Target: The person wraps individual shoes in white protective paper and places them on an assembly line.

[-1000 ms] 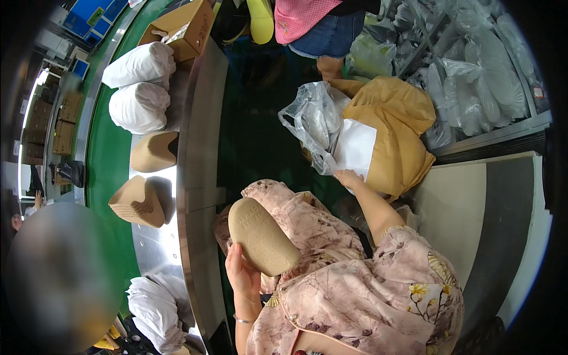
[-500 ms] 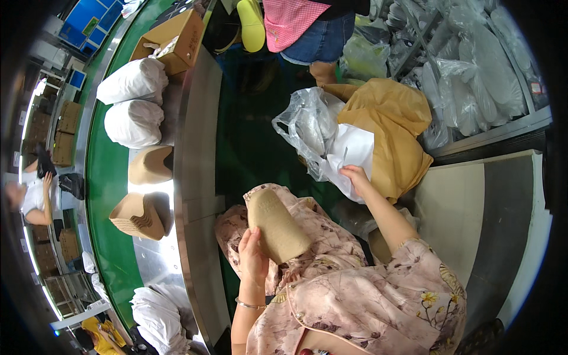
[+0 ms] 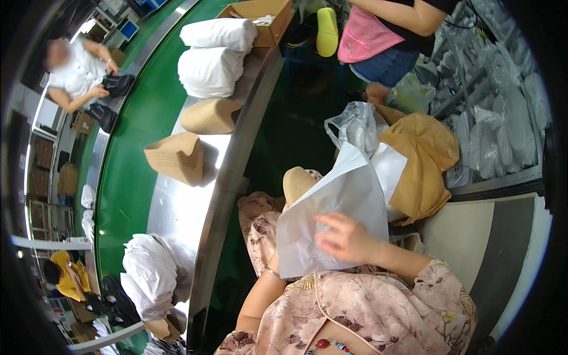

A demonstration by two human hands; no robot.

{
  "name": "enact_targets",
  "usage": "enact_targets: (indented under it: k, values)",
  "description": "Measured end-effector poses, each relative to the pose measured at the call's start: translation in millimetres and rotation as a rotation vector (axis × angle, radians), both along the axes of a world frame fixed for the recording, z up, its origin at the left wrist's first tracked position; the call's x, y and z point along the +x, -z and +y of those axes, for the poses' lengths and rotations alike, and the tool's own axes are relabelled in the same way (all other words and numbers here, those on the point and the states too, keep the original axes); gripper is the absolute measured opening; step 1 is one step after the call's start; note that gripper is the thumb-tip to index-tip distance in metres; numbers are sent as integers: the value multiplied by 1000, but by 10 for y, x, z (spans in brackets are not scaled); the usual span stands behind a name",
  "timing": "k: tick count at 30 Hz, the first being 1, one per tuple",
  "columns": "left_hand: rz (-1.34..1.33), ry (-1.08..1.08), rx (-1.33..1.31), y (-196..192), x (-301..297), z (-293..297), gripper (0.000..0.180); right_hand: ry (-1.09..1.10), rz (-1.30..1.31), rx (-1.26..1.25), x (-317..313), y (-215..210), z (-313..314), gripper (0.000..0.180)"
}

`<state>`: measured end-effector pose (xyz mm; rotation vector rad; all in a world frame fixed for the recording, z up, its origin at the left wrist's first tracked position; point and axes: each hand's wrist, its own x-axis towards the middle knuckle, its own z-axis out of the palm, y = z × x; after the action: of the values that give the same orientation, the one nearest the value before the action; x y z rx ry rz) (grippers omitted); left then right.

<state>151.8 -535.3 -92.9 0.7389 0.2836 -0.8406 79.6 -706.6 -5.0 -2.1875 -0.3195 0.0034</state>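
Note:
A sheet of thin white paper [image 3: 331,201] spreads in front of me, over my lap. Behind it the rounded top of a curved tan board piece [image 3: 297,184] sticks out. My left hand [image 3: 274,261] is mostly hidden by the sheet, with the wrist and its bracelet showing; it appears closed on the tan piece. Over the front of the paper lies my right hand [image 3: 344,238], fingers apart and slightly blurred. Beyond the sheet are more white paper [image 3: 390,168], a clear plastic bag [image 3: 355,127] and a large crumpled brown paper wrapping [image 3: 421,160].
To the left, a metal ledge [image 3: 177,219] beside a green belt [image 3: 127,160] holds nested tan pieces [image 3: 174,158], a single one [image 3: 210,115] and white bundles [image 3: 213,71]. A person in denim shorts [image 3: 387,56] stands ahead. Bagged items fill a rack [image 3: 497,112] at right.
My right hand has drawn a white sheet from beside the brown wrapping across my lap, over the tan piece and left hand. Its fingers have spread. My view has shifted left.

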Motion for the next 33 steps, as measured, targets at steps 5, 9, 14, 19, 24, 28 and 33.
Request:
enact_targets:
  k: [5,9,14,19,24,28,33]
  values:
    - [-171,-65,181,92,-21,-86,35,223,-9,-169,623,362,42,46]
    - [-54,-115,-48,183,75,23,38,87,-12,-488,677,375,261,63]
    - [15,-234,-102,223,-21,164,39,-306,-115,-718,436,331,260,63]
    - [156,-133,-298,547,-45,289,34,-220,19,-182,496,339,167,49]
    - [38,-198,-178,151,-34,83,33,116,-55,-361,882,304,259,39]
    - [40,-184,-197,100,-68,187,31,-16,74,-438,1072,600,263,41]
    - [-189,-152,-213,97,-87,131,31,-17,289,12,1054,340,291,70]
